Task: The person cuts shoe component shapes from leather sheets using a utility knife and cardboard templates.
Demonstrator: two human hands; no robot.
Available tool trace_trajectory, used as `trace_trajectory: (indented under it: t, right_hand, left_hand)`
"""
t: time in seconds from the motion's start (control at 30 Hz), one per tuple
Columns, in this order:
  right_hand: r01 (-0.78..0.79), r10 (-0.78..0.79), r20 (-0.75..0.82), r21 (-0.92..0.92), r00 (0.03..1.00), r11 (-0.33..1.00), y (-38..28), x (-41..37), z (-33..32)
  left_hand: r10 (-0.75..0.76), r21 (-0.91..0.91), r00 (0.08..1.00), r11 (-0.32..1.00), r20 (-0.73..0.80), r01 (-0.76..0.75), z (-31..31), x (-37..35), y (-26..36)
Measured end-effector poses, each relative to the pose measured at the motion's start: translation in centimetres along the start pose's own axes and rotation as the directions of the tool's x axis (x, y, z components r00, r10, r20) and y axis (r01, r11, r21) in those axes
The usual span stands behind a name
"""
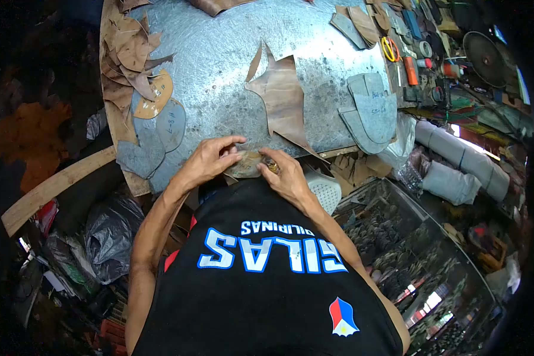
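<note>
Cluttered workshop: a metal-topped bench (219,59) strewn with leather scraps (130,53) and grey patterns (371,113), tools (410,70) at its far corner. At its near edge, the left hand (210,159) and right hand (286,173) pinch a small leather piece (248,165) between their fingertips.

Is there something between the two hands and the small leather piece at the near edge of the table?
Nothing visible. The left hand and right hand both touch the leather piece at the near edge of the table. The big leather sheet lies beyond them, not between.
</note>
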State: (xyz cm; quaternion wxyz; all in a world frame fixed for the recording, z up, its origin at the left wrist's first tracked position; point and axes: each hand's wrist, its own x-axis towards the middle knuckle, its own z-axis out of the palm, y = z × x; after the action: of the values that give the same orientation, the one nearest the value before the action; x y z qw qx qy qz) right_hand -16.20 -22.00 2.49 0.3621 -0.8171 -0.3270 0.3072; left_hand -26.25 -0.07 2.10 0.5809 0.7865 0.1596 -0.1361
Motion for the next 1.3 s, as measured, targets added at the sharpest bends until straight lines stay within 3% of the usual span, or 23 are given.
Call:
trace_trajectory:
  t: [0.03,0.1,0.17,0.3,0.33,0.37,0.43,0.5,0.57,0.63,0.67,0.7,0.73,0.77,0.8,0.9,1.03,1.07,1.3]
  right_hand:
    - [-0.001,0.001,-0.014,0.038,1.000,0.999,-0.4,0.0,-0.4]
    - [0.062,-0.065,-0.174,-0.022,0.983,0.998,-0.3,0.4,-1.1]
    - [0.071,-0.078,-0.172,-0.050,0.982,0.996,0.1,1.6,-3.2]
    - [-0.154,0.184,-0.149,0.196,0.972,0.969,1.1,5.7,-8.1]
    - [-0.250,0.300,-0.151,0.281,0.942,0.926,1.7,7.0,-8.9]
    - [-0.283,0.333,-0.190,0.248,0.923,0.926,1.7,8.1,-9.7]
    - [-0.233,0.296,-0.177,0.307,0.939,0.923,4.9,10.4,-9.2]
    - [-0.298,0.352,-0.112,0.335,0.929,0.894,6.2,10.7,-8.7]
    - [-0.359,0.398,-0.041,0.351,0.917,0.865,6.1,11.2,-8.1]
    - [-0.391,0.437,-0.071,0.339,0.897,0.856,6.2,11.1,-7.2]
    - [-0.436,0.466,-0.061,0.263,0.883,0.861,5.5,11.0,-7.4]
    - [-0.440,0.470,-0.060,0.264,0.881,0.858,6.2,10.7,-7.2]
    - [-0.297,0.298,-0.176,0.036,0.938,0.954,6.6,10.4,-6.9]
    - [-0.153,0.100,-0.243,-0.208,0.965,0.966,7.0,9.9,-6.7]
    - [-0.101,0.042,-0.283,-0.200,0.958,0.975,7.3,9.1,-6.7]
    - [-0.110,0.077,-0.197,-0.159,0.977,0.981,6.3,6.8,-7.5]
    - [-0.088,0.058,-0.117,-0.268,0.991,0.959,6.4,4.6,-7.4]
    - [-0.143,0.128,-0.075,-0.251,0.989,0.957,5.8,4.5,-7.7]
    - [-0.070,0.056,-0.060,-0.248,0.997,0.966,6.6,4.6,-7.7]
  left_hand:
    - [-0.004,-0.134,1.000,0.991,0.024,0.007,-0.3,0.1,1.1]
    - [0.092,-0.137,0.995,0.986,-0.035,-0.096,-0.4,2.3,0.7]
    - [0.173,-0.245,0.979,0.950,-0.113,-0.196,-0.7,5.0,1.6]
    - [0.175,-0.161,0.950,0.962,-0.257,-0.221,-1.4,8.5,2.4]
    - [0.165,0.082,0.942,0.986,-0.293,-0.148,-1.7,8.5,2.2]
    - [0.163,0.316,0.932,0.947,-0.325,-0.056,-1.9,8.5,1.9]
    - [0.162,0.384,0.916,0.923,-0.367,-0.010,-1.2,8.6,1.0]
    - [0.439,0.555,0.813,0.812,-0.381,-0.179,0.1,9.4,0.4]
    - [0.449,0.514,0.815,0.828,-0.368,-0.224,1.6,10.8,0.1]
    - [0.567,0.668,0.766,0.700,-0.303,-0.254,2.5,12.2,0.0]
    - [0.495,0.638,0.829,0.732,-0.261,-0.237,2.7,12.6,-0.2]
    - [0.493,0.637,0.831,0.733,-0.258,-0.238,2.8,12.8,-0.5]
    - [0.501,0.642,0.826,0.728,-0.259,-0.240,2.9,12.7,-0.6]
    - [0.508,0.646,0.822,0.723,-0.259,-0.243,2.9,12.7,-0.8]
    - [0.488,0.639,0.837,0.732,-0.247,-0.238,2.9,12.8,-1.0]
    - [0.484,0.631,0.832,0.743,-0.272,-0.225,2.8,12.7,-0.9]
    - [0.453,0.630,0.859,0.745,-0.239,-0.218,3.0,12.7,-1.4]
    - [0.450,0.628,0.862,0.746,-0.233,-0.220,3.0,12.7,-1.5]
    - [0.455,0.625,0.865,0.744,-0.214,-0.236,2.9,13.0,-2.0]
